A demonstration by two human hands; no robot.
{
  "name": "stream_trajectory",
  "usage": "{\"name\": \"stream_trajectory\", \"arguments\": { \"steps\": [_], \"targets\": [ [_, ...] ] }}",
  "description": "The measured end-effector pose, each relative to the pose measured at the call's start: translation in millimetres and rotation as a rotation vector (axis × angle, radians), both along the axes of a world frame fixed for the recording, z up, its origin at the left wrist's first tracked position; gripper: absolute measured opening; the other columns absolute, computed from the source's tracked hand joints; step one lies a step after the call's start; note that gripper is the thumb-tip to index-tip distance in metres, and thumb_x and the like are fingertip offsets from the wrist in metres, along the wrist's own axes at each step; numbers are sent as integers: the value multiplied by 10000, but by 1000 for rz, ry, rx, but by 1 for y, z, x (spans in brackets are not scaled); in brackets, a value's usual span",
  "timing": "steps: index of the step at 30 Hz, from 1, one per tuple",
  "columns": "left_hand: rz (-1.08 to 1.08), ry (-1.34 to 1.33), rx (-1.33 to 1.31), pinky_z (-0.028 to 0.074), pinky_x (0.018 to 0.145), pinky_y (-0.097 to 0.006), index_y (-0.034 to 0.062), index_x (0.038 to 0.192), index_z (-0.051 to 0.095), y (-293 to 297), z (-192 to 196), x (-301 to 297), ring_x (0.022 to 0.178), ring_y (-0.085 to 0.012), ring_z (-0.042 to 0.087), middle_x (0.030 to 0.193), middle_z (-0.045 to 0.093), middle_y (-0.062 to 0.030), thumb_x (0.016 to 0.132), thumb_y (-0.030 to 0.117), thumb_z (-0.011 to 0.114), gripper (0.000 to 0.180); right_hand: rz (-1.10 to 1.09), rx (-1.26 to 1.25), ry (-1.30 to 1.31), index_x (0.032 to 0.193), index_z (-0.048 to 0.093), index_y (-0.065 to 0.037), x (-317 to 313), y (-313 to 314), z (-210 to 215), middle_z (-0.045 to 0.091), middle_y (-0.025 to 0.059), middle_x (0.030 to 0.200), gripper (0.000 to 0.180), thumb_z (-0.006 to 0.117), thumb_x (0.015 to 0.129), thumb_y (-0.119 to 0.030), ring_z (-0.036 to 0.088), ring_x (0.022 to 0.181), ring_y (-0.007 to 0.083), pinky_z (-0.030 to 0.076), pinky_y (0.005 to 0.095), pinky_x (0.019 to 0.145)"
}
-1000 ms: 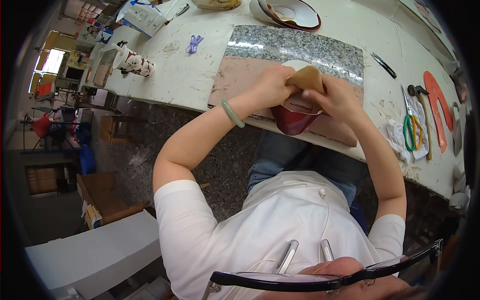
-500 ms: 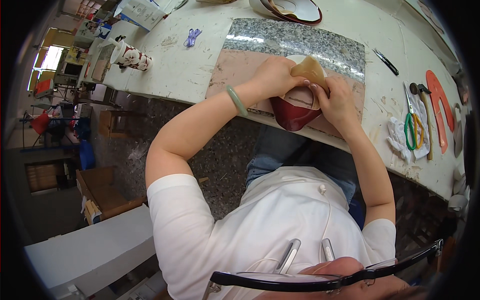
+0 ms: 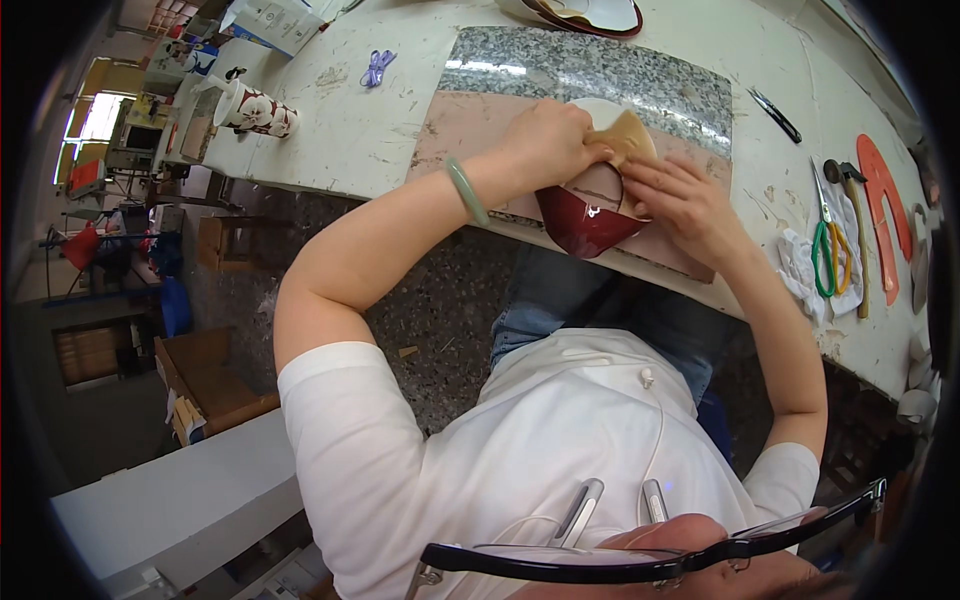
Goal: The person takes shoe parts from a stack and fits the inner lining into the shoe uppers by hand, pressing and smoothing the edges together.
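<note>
A glossy dark red shoe upper (image 3: 590, 222) with a beige lining (image 3: 628, 134) rests at the front edge of the work board, its red end toward me. My left hand (image 3: 552, 145) pinches the folded beige lining at the upper's far left side. Over the right side lies my right hand (image 3: 688, 205), fingers stretched out and touching the lining and the upper's edge. Its thumb is partly hidden. A white piece (image 3: 600, 112) shows behind the lining.
Under the work lies a stone slab (image 3: 590, 72) with a pinkish board (image 3: 465, 130). At right are a cutter knife (image 3: 775, 115), scissors (image 3: 825, 255) on white gloves, a hammer (image 3: 855, 215) and a red template (image 3: 885, 225). A patterned cup (image 3: 262, 110) and purple cord (image 3: 378, 68) are left.
My right hand has loosened from the lining and shifted right, its fingers straightening over the upper's side. My left hand still pinches the lining, which is now more gathered. The upper has barely moved.
</note>
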State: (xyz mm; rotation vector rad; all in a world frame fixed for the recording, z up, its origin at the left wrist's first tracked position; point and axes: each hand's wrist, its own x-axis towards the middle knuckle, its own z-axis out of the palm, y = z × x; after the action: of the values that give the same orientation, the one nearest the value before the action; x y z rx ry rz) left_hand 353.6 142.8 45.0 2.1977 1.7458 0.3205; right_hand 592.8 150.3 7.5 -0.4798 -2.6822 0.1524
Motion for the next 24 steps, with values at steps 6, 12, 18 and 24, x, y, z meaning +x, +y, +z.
{"name": "stream_trajectory", "arguments": {
  "steps": [6,12,18,24],
  "targets": [
    [-45,34,-144,526,693,-404,-22,846,690,10,8,-10,736,-342,667,754,672,-205,807,275,687,300,-1,-119,-37,1177,649,-106,-10,11,13,570,4,1252,314,594,888,-216,509,1151,222,404,380,951],
    [-16,21,-117,521,769,-431,-57,846,678,4,4,-9,855,-383,652,874,667,-241,783,263,685,326,-74,-192,0,1127,688,-149,-28,27,12,546,53,1037,287,599,897,-296,509,985,254,410,390,897],
    [35,-110,-269,496,774,-438,-11,946,644,-24,11,-26,875,-380,621,896,655,-210,773,175,683,257,-301,92,114,1206,601,-116,-36,24,14,549,81,1104,477,726,772,-267,503,1072,267,405,395,901],
    [-382,-73,-14,482,785,-414,29,984,650,-15,13,-26,928,-337,619,893,662,-166,752,155,692,268,-225,-308,27,1051,642,-79,-60,4,26,636,81,990,368,750,722,-205,572,1011,282,447,407,850]
  ]
}}
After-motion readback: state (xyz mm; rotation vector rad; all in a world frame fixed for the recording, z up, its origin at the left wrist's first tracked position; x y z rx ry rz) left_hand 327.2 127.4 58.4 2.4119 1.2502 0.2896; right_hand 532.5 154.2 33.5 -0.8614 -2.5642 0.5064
